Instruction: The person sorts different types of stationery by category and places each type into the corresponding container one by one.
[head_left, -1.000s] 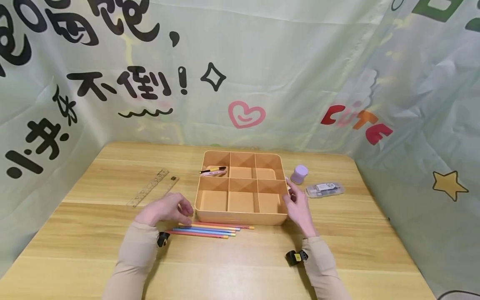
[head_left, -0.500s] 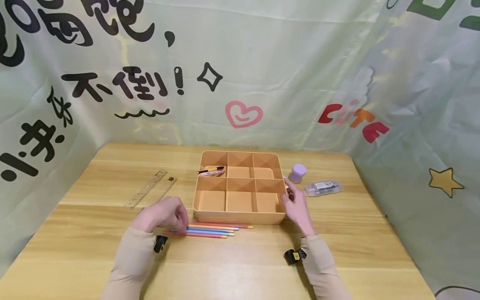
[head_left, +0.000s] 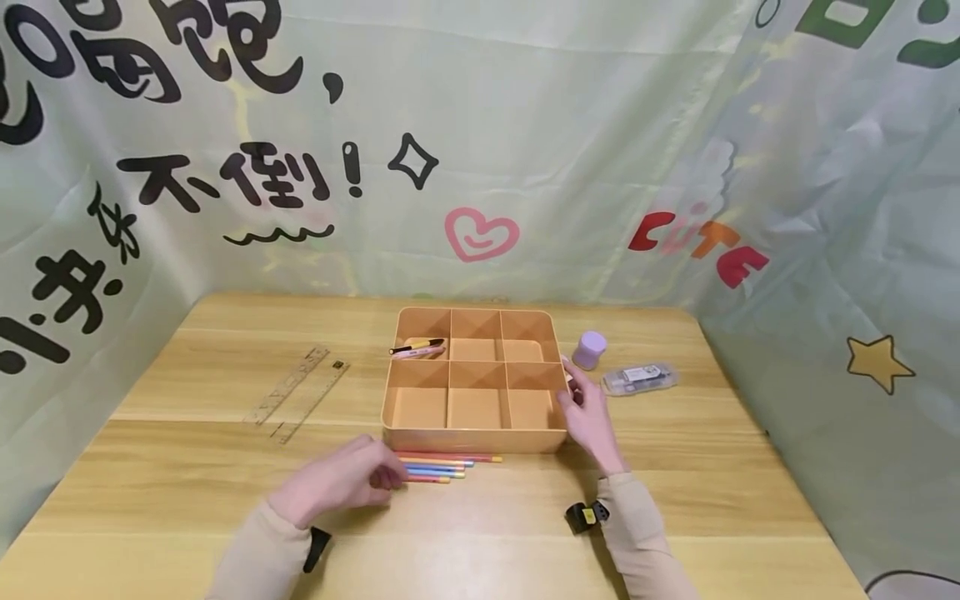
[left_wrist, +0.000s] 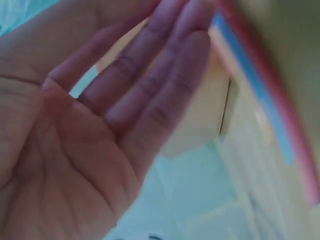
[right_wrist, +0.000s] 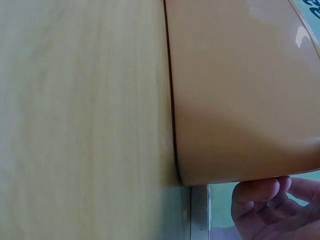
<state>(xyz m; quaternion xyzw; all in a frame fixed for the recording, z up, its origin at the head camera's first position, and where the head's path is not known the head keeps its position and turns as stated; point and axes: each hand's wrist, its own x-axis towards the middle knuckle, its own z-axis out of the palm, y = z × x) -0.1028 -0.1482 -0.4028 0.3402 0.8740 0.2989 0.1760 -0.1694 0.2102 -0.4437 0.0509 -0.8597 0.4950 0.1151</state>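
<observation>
Nearest to us, lower centre of the head view, our left hand [head_left: 341, 492] has slid down and toward us vs. a sec ago, now sitting over the left ends of the colored pencils [head_left: 444, 467]. More of that bundle is covered than before, so we judge the hand is closing in on the pencils, though no lift is visible yet. Fingers [head_left: 390, 477] are loosely bent, tips at the pencils; the left wrist view shows them nearly straight and together, palm bare, w/ blurred blue and red pencil shafts [left_wrist: 270, 107] just beyond. Whether they truly touch, we can't tell.

Mid frame, right of centre, our right hand [head_left: 592, 417] hasn't budged: fingers relaxed, resting against the right wall of the orange divided tray [head_left: 474, 436]; the right wrist view shows fingertips [right_wrist: 257, 192] at its lower corner.

Pencils lie on the surface [head_left: 675, 500] just in front of the tray's near wall.

Farther back: pens [head_left: 415, 347] in the tray's upper-left compartment, rulers [head_left: 296, 392] at left, a purple cylinder [head_left: 589, 349] and a clear case [head_left: 640, 378] at right.
</observation>
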